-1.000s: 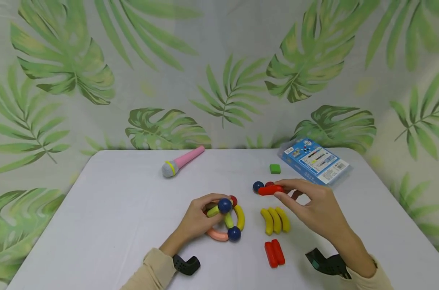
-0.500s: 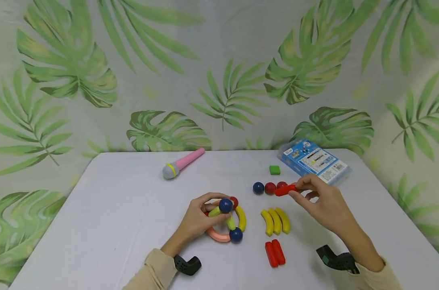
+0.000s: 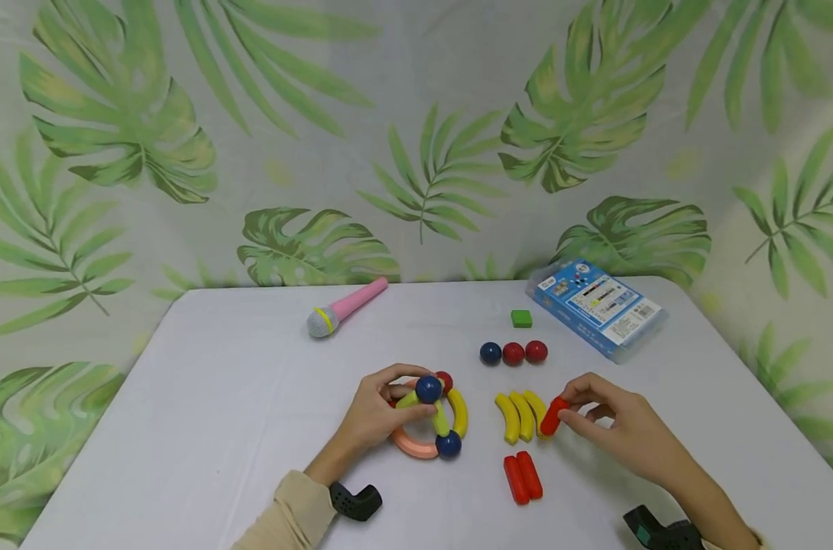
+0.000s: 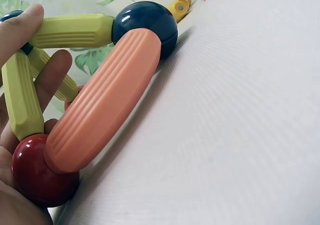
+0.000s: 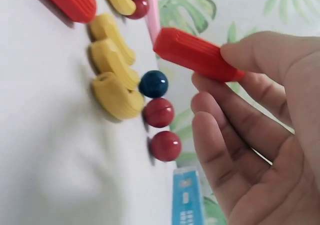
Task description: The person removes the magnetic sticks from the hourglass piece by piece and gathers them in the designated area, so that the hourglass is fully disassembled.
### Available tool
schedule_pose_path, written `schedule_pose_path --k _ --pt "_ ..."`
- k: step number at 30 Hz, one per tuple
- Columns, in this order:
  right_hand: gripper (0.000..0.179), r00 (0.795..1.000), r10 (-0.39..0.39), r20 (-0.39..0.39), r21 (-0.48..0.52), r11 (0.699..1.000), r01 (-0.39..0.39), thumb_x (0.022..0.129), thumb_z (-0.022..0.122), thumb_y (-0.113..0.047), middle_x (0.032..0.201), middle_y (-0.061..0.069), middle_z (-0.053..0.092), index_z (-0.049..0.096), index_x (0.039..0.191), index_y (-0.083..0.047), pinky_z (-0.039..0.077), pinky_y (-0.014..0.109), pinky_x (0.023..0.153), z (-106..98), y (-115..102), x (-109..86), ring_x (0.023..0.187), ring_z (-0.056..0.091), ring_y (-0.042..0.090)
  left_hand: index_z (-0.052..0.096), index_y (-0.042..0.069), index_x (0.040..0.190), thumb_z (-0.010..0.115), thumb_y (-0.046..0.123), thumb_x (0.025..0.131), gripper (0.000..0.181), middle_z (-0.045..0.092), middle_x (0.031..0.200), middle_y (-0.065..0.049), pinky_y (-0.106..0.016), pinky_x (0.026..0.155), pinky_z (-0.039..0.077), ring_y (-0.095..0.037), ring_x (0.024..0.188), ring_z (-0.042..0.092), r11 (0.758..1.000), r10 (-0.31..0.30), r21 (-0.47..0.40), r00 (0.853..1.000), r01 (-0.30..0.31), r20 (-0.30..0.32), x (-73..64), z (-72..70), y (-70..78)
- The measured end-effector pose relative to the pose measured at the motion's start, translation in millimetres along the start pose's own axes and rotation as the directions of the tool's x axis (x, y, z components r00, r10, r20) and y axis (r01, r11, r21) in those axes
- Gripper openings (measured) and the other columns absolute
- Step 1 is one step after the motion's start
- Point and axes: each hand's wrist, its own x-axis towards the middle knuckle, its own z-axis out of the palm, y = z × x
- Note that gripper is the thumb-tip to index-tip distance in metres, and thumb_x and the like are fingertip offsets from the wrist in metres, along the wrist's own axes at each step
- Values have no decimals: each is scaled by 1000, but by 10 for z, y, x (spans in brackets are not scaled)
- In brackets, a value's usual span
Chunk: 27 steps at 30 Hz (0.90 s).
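Observation:
My left hand (image 3: 378, 407) grips a built frame of magnetic rods and balls near the middle of the table. Yellow-green rods (image 4: 75, 31) meet at a blue ball (image 3: 429, 389) on top. Around the base run curved rods, among them an orange one (image 4: 107, 100) and a yellow one (image 3: 460, 415), joined by red and blue balls. My right hand (image 3: 626, 428) pinches a loose red rod (image 5: 192, 54) between thumb and fingers, above the right end of several curved yellow rods (image 3: 524, 417). Two more red rods (image 3: 523, 477) lie side by side closer to me.
One blue ball (image 3: 490, 353) and two red balls (image 3: 513, 354) stand in a row behind the yellow rods. Farther back are a green block (image 3: 521, 318) and a blue boxed set (image 3: 598, 305). A pink toy microphone (image 3: 346, 307) lies at the back left.
My right hand has brought the red rod from beside the row of balls toward me and to the right, uncovering the balls. My left hand stays nearly still on the frame.

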Motion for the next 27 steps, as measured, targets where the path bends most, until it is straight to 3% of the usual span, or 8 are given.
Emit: schedule_pose_path --k 5,10,13,19,27 --pt "23 993 40 108 90 995 -50 93 78 -23 100 -11 71 67 113 -18 58 22 77 111 45 -107 90 64 3 71 12 123 86 14 85 40 75 115 -15 -20 78 55 -16 94 76 998 5 68 1000 -4 -15 -8 4 3" --pt "23 974 42 220 124 990 -71 95 76 -29 97 -12 70 68 113 -18 57 22 77 171 79 -145 89 64 5 72 21 122 86 19 85 40 74 119 -2 -22 79 54 -17 92 72 985 0 170 999 7 -46 -16 9 -4" --pt "22 964 54 261 117 989 -87 95 75 -32 95 -11 70 68 112 -20 56 22 77 200 96 -163 88 64 5 72 23 122 86 18 85 39 73 117 1 -23 79 53 -17 90 68 974 31 227 998 -17 -57 -15 18 -4" --pt "21 956 41 291 83 994 -68 95 74 -37 93 -14 69 69 111 -23 56 22 76 236 138 -202 85 63 4 73 19 121 85 12 85 40 73 114 0 -23 80 53 -19 91 64 964 84 259 994 -65 -63 -7 41 -3" --pt "24 949 -27 316 80 997 1 96 74 -37 95 -14 69 70 114 -21 56 22 73 234 151 -211 84 62 3 73 18 121 85 11 85 39 73 116 -1 -21 81 53 -17 93 64 966 71 255 995 -51 -73 -5 32 -5"
